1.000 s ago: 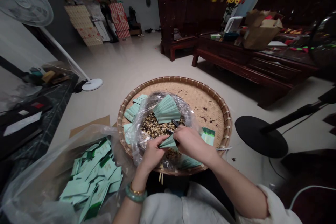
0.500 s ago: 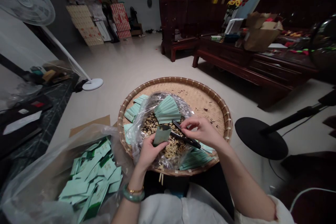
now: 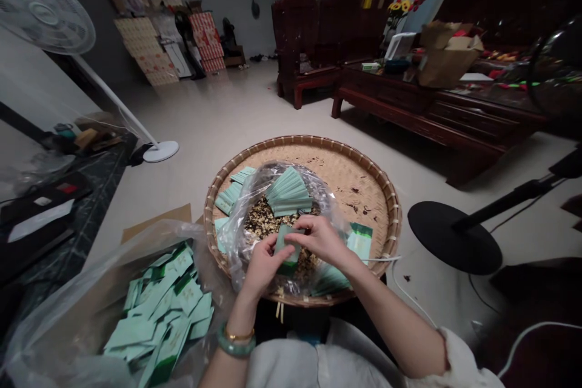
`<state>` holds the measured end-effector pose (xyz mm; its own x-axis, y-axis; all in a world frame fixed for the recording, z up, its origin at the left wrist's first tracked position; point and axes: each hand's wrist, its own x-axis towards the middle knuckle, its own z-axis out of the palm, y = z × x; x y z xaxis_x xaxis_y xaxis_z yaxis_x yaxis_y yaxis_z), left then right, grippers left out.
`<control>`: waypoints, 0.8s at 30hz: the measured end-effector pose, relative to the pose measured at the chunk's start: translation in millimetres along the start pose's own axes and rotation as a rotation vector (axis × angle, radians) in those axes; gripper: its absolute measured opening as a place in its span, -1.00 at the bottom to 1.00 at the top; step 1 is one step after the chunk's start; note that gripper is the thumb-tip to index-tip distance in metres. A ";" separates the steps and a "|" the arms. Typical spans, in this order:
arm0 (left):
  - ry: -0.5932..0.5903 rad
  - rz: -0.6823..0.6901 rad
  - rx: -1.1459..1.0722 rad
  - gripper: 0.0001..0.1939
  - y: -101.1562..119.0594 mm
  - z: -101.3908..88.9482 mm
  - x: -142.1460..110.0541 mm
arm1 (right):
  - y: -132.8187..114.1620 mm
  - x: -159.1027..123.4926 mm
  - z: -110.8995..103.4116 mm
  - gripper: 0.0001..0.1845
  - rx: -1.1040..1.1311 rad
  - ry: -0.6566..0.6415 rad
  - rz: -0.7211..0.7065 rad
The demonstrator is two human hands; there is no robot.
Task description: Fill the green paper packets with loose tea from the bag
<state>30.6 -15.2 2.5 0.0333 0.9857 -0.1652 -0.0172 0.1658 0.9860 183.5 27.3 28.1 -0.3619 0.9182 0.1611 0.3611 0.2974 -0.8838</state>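
Against the far wall, flattened printed cartons (image 3: pixel 145 51) leaning; at left, a white pedestal fan (image 3: pixel 45 6) beside a dark stone-topped table (image 3: pixel 86 194); at right, a carved dark-wood table (image 3: pixel 386 94) bearing a cardboard box (image 3: pixel 445 57) and yellow and red flowers (image 3: pixel 402 12), a dark-wood armchair (image 3: pixel 295 30) just behind, and a round black stand base (image 3: pixel 454 237) on the floor (image 3: pixel 227 109)

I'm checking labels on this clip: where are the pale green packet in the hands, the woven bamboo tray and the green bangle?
pale green packet (image 3: pixel 287 248), head view, on its middle
woven bamboo tray (image 3: pixel 304 140), head view, on its far rim
green bangle (image 3: pixel 234 345), head view, on the band's near side
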 end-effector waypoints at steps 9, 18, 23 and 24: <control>0.090 -0.068 -0.104 -0.59 -12.0 -0.4 1.7 | 15.2 -1.9 5.4 -0.62 0.388 -0.071 0.286; 0.090 -0.261 -0.274 -0.52 1.9 5.3 -3.6 | 44.1 -9.0 -8.9 -0.67 -0.332 0.214 0.051; 0.075 -0.266 -0.346 -0.53 -0.6 5.4 -1.0 | 57.6 -23.5 0.9 -0.39 -0.741 0.055 0.121; 0.070 -0.265 -0.355 -0.52 -0.8 5.7 -1.0 | 58.4 -23.4 2.9 -0.41 -0.763 0.038 0.133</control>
<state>36.2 -16.5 1.9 0.0150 0.9053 -0.4244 -0.3594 0.4010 0.8427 210.6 22.4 -28.6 -0.2494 0.9630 0.1018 0.8963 0.2694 -0.3522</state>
